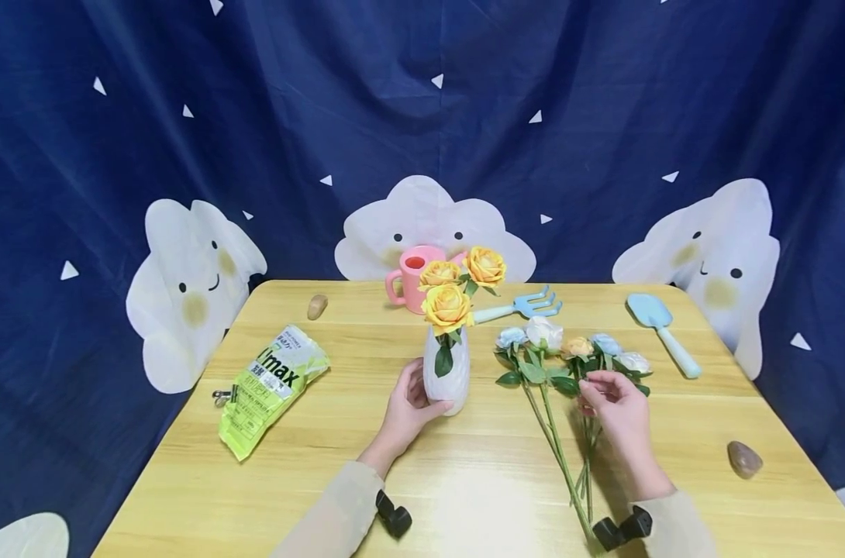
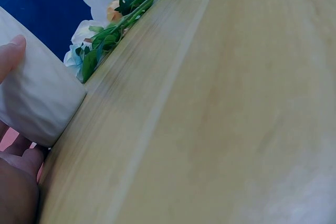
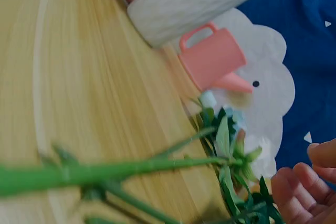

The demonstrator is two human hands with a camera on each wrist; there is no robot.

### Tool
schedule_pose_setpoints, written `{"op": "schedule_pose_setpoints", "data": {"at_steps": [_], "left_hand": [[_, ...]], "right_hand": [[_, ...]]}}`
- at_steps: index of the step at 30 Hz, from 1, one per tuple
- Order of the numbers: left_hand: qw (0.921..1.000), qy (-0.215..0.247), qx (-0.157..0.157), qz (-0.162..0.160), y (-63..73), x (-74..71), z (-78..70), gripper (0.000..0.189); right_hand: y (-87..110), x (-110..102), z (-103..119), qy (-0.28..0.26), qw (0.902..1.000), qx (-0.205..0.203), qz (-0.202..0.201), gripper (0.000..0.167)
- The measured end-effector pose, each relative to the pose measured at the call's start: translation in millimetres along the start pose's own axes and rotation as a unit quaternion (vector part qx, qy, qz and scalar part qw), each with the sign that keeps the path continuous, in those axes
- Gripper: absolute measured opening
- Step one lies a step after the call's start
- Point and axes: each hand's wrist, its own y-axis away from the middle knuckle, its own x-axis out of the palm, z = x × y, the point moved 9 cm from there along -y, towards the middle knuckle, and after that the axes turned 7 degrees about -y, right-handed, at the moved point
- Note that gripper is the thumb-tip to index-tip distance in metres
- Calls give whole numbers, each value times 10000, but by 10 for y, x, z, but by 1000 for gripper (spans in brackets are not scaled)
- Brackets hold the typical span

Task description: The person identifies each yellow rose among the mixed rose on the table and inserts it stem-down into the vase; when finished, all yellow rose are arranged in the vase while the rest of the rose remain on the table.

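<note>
A white textured vase (image 1: 459, 370) stands upright on the table with several yellow roses (image 1: 448, 308) in it. My left hand (image 1: 408, 407) holds the vase low, thumb across its near side and fingers around its left. In the left wrist view the thumb and fingers show against the vase (image 2: 39, 90). To the right lie flowers with white, pale blue and orange heads, among them a white flower (image 1: 544, 333) and an orange one (image 1: 579, 347). Loosely bent, the fingers of my right hand (image 1: 621, 411) reach the leaves and stems there; nothing shows between thumb and fingers in the right wrist view.
Behind the vase are a pink watering can (image 1: 412, 285) and a blue hand rake (image 1: 527, 304). A blue shovel (image 1: 663, 329) and a brown stone (image 1: 744, 459) lie at the right. On the left are a green bag (image 1: 272, 391), a black clip (image 1: 225, 396) and a tan stone (image 1: 317, 307).
</note>
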Motion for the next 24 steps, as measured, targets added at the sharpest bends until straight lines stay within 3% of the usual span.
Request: {"op": "schedule_pose_setpoints", "data": {"at_steps": [4, 12, 19, 24], "left_hand": [[10000, -3, 11, 0, 1, 2, 2, 74], [10000, -62, 36, -17, -4, 2, 7, 74], [9999, -17, 68, -113, -60, -13, 241, 76], [9997, -47, 170, -164, -62, -14, 259, 77]], "right_hand": [[-22, -65, -39, 647, 9977, 24, 178, 29], [-24, -67, -122, 1413, 9880, 355, 510, 30], [-79, -21, -226, 1828, 9782, 467, 864, 28], [-142, 28, -290, 2230, 9676, 469, 1092, 27]]}}
